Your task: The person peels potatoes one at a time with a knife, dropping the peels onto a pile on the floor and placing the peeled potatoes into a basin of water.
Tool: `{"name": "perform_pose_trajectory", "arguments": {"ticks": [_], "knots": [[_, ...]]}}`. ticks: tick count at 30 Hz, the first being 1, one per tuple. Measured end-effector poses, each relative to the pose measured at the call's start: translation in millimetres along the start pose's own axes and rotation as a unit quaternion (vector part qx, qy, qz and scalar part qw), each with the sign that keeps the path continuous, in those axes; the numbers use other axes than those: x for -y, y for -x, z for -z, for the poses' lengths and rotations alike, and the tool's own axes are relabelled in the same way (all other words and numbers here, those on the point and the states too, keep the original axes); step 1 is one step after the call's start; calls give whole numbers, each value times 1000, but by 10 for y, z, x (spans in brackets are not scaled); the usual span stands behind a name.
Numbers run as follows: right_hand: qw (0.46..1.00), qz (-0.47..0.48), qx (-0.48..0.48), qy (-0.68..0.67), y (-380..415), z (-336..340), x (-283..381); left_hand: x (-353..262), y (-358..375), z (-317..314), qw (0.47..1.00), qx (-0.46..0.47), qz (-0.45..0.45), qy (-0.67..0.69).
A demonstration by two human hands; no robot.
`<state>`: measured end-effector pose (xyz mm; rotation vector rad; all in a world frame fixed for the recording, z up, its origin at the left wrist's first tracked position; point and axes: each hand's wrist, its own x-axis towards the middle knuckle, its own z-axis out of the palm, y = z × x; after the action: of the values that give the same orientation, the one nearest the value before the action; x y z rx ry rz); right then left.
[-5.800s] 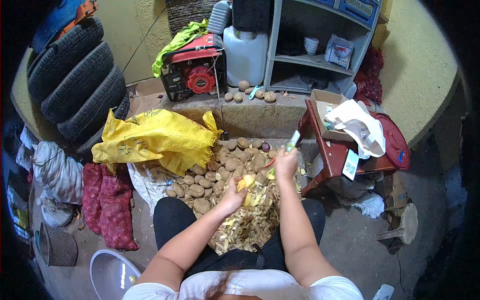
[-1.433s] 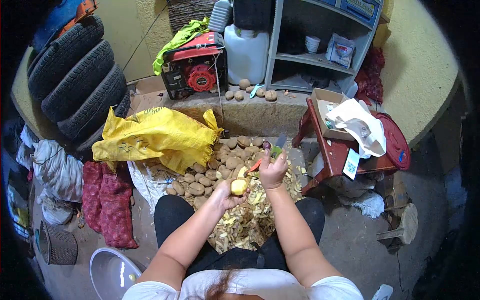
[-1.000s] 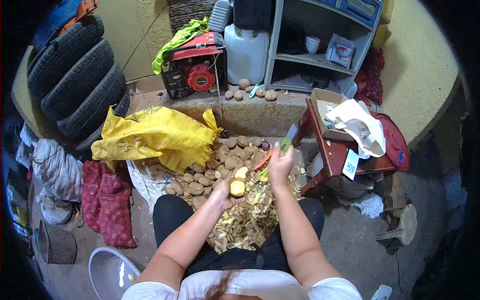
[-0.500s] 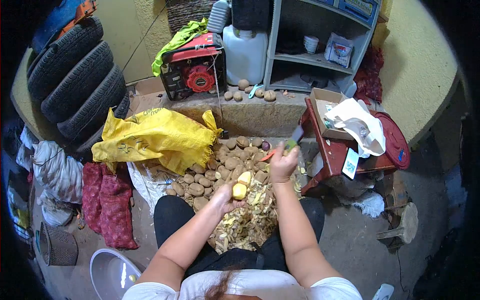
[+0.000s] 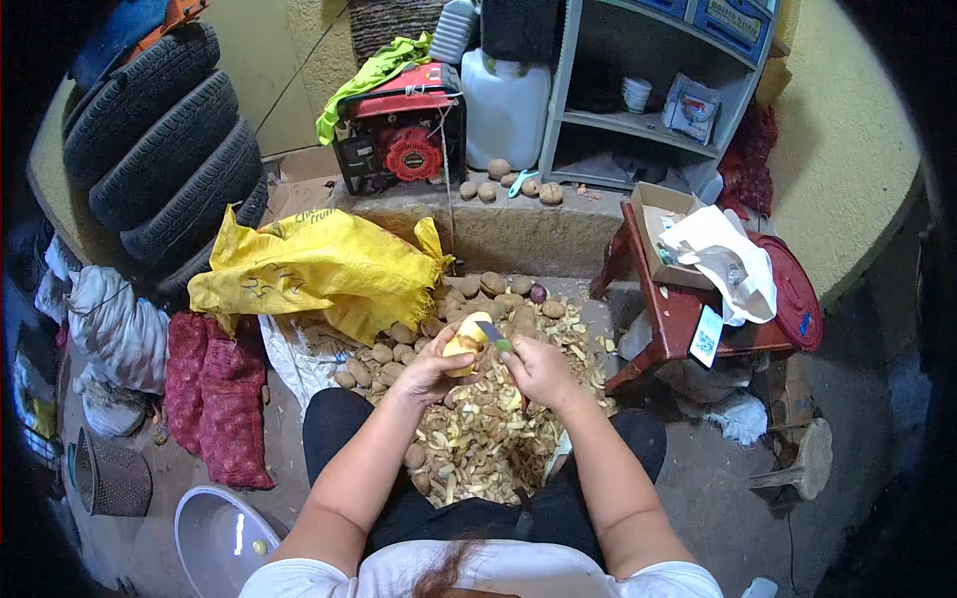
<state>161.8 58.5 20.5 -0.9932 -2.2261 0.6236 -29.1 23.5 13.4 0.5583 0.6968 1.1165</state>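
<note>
The potato (image 5: 465,346) is showing pale yellow with brown patches, and the knife (image 5: 488,331) is showing grey and green. The sack (image 5: 314,274) is gleaming bright yellow with dark markings

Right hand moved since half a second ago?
Yes. Against the red table, the right hand has shifted left and toward the person, close to the left hand, with the knife at the potato.
</note>
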Motion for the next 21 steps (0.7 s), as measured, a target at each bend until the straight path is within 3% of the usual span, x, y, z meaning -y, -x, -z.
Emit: {"name": "perform_pose_trajectory", "arguments": {"ticks": [6, 11, 21], "knots": [[999, 17, 15, 41, -13, -69, -3, 10, -39, 6, 999, 9, -16, -42], [993, 57, -50, 89, -17, -128, -7, 0, -50, -5, 994, 1, -38, -101], [996, 27, -19, 80, -24, -227, -36, -26, -44, -66, 989, -31, -47, -140]]}}
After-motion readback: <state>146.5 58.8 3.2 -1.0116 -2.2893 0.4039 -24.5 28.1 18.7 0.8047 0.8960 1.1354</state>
